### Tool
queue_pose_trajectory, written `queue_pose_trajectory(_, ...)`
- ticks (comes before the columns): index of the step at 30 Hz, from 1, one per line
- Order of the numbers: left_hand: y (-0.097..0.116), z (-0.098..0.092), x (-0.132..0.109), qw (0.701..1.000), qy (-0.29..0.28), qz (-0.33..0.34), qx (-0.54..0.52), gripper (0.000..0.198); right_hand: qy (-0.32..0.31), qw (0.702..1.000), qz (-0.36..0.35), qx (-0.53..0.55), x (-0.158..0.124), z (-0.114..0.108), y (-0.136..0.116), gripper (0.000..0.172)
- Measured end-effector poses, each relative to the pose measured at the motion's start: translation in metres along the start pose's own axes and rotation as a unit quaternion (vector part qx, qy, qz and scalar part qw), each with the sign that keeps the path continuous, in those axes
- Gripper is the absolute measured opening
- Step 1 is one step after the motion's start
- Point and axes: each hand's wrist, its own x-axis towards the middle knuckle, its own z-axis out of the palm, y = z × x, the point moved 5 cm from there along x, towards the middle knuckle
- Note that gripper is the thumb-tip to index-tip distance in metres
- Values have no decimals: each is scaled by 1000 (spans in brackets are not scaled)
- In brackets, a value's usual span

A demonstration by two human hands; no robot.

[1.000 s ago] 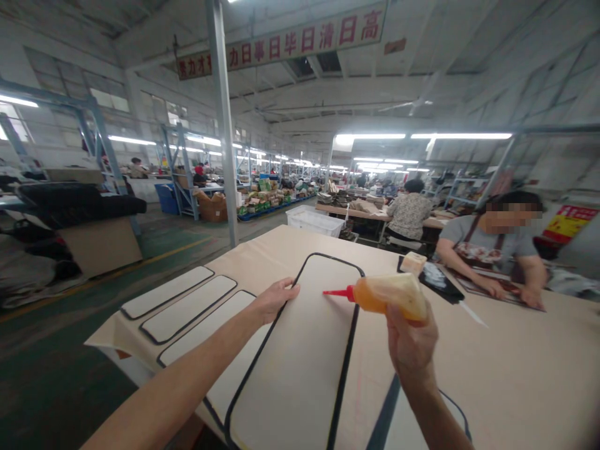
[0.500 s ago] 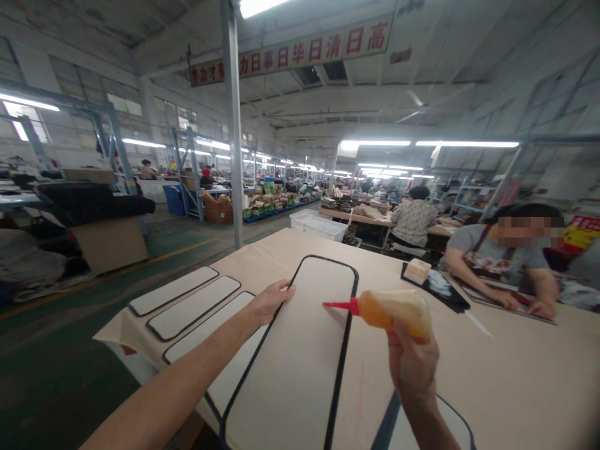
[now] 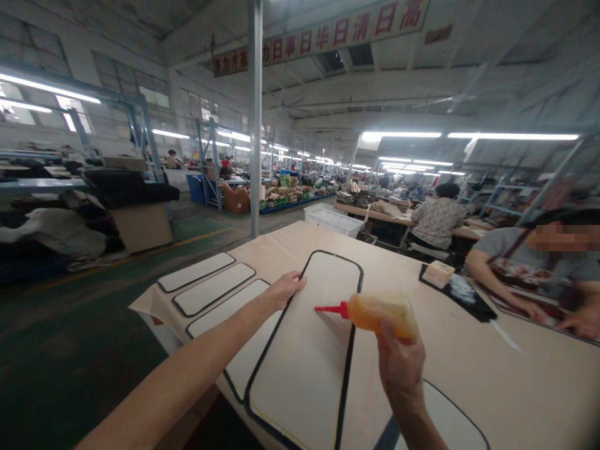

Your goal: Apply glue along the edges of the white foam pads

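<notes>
A long white panel (image 3: 300, 356) with rounded corners and a black edge strip lies in front of me on the table. My left hand (image 3: 288, 289) grips its left edge near the far end, fingers closed over the rim. In my right hand (image 3: 400, 356) is a squeeze bottle (image 3: 382, 312) of amber liquid, tilted on its side. Its red nozzle (image 3: 330, 309) points left over the panel; whether the tip touches the surface I cannot tell. Several similar edged panels (image 3: 215, 289) lie in a row to the left. Part of another panel (image 3: 445, 412) shows beneath my right forearm.
The table (image 3: 469, 356) is covered in beige sheeting. A yellowish block (image 3: 438, 273) sits on a black board (image 3: 469, 300) at the right, beside a co-worker (image 3: 520, 269) working there. Beyond the far edge stand a white plastic bin (image 3: 332, 220) and a metal post (image 3: 255, 125).
The whole view has swung left, so the surroundings appear farther right. The bottle has moved left across the panel in my right hand. My left hand keeps its hold on the panel's edge.
</notes>
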Motion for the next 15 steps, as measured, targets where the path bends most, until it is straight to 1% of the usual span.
queue_pose_trajectory(3, -1, 1, 5, 1000, 6, 0, 0, 16, -27, 999, 30, -31, -17, 5, 8, 51)
queue_pose_trajectory(5, -2, -1, 8, 1000, 14, 5, 1, 14, -70, 995, 53, -44, -32, 9, 10, 53)
queue_pose_trajectory(7, -3, -2, 10, 1000, 21, 9, 2, 13, -99, 992, 64, -50, -37, 13, 8, 53)
queue_pose_trajectory(8, -4, -3, 11, 1000, 22, 9, 3, 14, -96, 992, 59, -52, -34, 14, 6, 52)
queue_pose_trajectory(11, -5, -2, 13, 1000, 14, 7, 2, 19, -35, 998, 23, -54, -17, 15, 2, 53)
queue_pose_trajectory(12, -6, -2, 14, 1000, 11, 5, 2, 20, -24, 998, 18, -55, -14, 15, 2, 53)
queue_pose_trajectory(13, -6, -2, 15, 1000, 10, 4, 2, 21, -22, 998, 18, -57, -13, 14, 3, 53)
queue_pose_trajectory(15, -7, -4, 15, 1000, 12, 3, 6, 21, -59, 996, 40, -60, -18, 15, 7, 51)
